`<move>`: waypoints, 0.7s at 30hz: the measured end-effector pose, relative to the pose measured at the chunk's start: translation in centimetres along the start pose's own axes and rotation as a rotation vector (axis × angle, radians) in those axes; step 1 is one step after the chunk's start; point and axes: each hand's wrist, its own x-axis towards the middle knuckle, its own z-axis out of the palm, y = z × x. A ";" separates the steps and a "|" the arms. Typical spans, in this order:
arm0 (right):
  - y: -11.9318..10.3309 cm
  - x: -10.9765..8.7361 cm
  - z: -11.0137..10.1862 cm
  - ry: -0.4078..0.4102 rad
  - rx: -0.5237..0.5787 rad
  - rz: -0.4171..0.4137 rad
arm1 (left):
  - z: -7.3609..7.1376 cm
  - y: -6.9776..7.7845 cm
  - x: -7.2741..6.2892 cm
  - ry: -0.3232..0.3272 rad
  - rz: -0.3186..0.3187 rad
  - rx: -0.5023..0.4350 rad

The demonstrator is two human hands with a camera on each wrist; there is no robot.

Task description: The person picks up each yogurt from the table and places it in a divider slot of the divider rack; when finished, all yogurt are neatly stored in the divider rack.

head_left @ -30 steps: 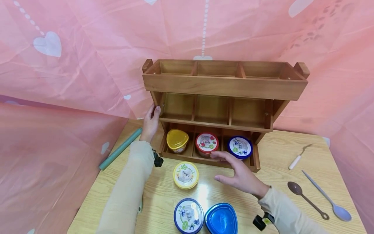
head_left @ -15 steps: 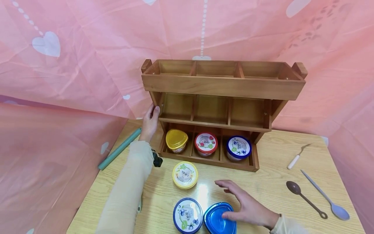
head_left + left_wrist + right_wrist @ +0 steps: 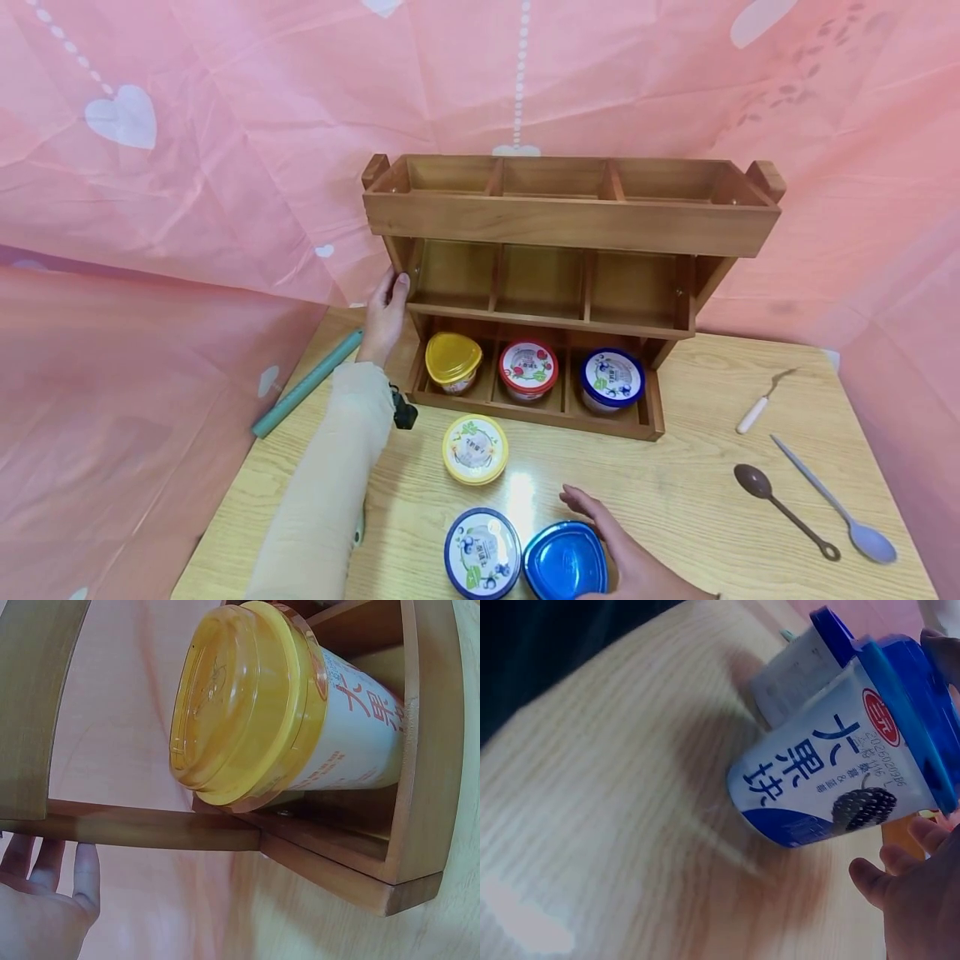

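My left hand (image 3: 385, 319) grips the left side post of a three-tier wooden rack (image 3: 573, 225), thumb in front; in the left wrist view its fingers (image 3: 86, 874) lie against the wood. My right hand (image 3: 626, 550) is spread around the right side of a yogurt cup with a blue lid (image 3: 566, 560). In the right wrist view the thumb is at the lid, while the other fingers (image 3: 870, 881) stand apart from the cup's white and blue wall. Left of that cup stands a round blueberry cup (image 3: 482, 553), with a yellow-lidded cup (image 3: 476, 450) behind it.
The rack's bottom tier holds a yellow-domed cup (image 3: 453, 362), a red-lidded cup (image 3: 528, 369) and a dark blue-lidded cup (image 3: 612, 378). On the right lie a white-handled tool (image 3: 753, 414), a brown spoon (image 3: 783, 508) and a grey-blue spoon (image 3: 840, 504). A green rod (image 3: 307, 383) lies left.
My right hand has moved from in front of the rack's bottom tier down towards me, to the blue-lidded yogurt cup. My left hand stays on the rack.
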 end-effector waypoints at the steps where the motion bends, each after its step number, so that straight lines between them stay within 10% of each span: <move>1: -0.1 0.0 0.1 -0.008 0.017 0.006 | 0.0 0.0 0.0 0.001 -0.001 0.000; 21: 1.0 -0.6 1.5 -0.018 0.020 0.014 | 0.1 0.1 0.0 -0.001 -0.003 -0.002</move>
